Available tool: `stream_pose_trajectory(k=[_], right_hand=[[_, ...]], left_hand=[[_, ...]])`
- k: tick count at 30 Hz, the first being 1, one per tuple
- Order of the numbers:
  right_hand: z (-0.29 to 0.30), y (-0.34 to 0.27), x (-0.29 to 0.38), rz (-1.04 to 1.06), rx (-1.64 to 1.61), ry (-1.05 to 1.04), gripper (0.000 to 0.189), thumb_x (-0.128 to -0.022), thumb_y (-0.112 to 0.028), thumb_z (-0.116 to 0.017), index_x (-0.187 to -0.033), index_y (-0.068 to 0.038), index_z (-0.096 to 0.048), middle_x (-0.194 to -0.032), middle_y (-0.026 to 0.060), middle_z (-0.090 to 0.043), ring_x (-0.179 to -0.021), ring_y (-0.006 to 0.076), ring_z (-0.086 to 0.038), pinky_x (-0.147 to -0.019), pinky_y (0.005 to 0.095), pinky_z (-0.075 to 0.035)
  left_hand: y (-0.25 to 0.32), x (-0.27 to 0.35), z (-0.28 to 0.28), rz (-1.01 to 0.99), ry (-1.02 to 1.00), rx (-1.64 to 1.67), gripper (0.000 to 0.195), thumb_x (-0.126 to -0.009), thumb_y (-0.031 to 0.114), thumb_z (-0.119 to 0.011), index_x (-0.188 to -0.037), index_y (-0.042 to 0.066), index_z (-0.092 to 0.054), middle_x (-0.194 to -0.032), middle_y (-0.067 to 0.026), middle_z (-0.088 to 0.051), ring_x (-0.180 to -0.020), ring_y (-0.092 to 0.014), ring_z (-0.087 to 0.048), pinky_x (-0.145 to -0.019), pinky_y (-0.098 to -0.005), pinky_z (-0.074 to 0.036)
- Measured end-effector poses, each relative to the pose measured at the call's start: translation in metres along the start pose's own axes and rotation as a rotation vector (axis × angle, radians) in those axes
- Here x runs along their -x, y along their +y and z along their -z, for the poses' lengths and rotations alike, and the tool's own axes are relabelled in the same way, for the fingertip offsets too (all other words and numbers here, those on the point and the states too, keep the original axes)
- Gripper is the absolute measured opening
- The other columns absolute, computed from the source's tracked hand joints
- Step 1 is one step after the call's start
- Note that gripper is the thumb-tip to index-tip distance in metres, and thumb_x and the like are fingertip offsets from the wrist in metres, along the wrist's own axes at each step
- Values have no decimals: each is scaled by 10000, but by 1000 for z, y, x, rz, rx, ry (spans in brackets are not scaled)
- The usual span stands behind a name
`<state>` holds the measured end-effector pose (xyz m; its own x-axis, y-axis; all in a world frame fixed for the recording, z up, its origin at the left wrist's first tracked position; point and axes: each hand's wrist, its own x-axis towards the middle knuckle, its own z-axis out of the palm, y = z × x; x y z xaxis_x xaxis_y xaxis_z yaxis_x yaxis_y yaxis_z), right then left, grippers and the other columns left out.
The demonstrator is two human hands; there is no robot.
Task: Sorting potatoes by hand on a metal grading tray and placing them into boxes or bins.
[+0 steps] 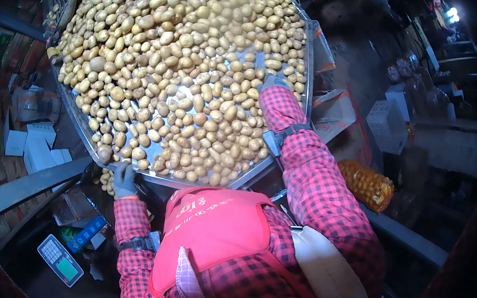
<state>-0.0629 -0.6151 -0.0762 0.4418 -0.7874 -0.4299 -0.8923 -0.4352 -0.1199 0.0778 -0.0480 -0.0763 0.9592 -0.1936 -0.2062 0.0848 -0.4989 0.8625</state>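
Potatoes [188,129] of many sizes lie spread over a metal sorting table [310,69] with a raised rim. My right hand [274,82], in a grey glove, reaches among the potatoes near the table's right side. Its fingers are partly hidden, so whether it grips one cannot be told. At the front left corner, my left hand [124,181], also gloved, rests at the table's rim with its fingers toward the nearest potatoes. No held thing shows in it. More potatoes [107,181] sit below the rim, just left of that hand.
A digital scale display [60,260] stands at lower left, near white cartons [40,151]. Metal bars [28,189] flank me. To the right are a net sack of potatoes [366,185], a clear-sided chute [332,113] and a white crate [387,124].
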Motion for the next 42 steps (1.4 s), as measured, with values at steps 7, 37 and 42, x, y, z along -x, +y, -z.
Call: stream_pose_trajectory(k=[7, 37, 42], right_hand=[[-6, 43, 13, 249, -1188, -111, 547, -857, -282, -777, -1303, 1, -634, -1174, 147, -710, -1054, 239, -705, -901, 373, -586], [-32, 5, 96, 622, 36, 187, 739, -870, -594, -638, -1441, -141, -517, -1511, 141, -455, -1450, 325, -360, -1202, 537, -249], [-26, -53, 117, 976, 59, -156, 705, -854, -559, -675, -1425, -170, -531, -1498, 89, -471, -1433, 282, -388, -1193, 526, -260]], left_hand=[[19, -15, -69, -142, -320, -480, 265, -899, 205, -735, -1092, 24, -738, -1046, -162, -743, -937, -277, -720, -873, -375, -560], [41, -10, -78, -402, -310, -827, 278, -967, 277, -538, -932, 73, -724, -934, -166, -697, -872, -366, -661, -794, -474, -518], [46, -8, -79, -398, -279, -816, 273, -967, 268, -542, -912, 70, -722, -913, -158, -694, -850, -363, -658, -784, -479, -518]])
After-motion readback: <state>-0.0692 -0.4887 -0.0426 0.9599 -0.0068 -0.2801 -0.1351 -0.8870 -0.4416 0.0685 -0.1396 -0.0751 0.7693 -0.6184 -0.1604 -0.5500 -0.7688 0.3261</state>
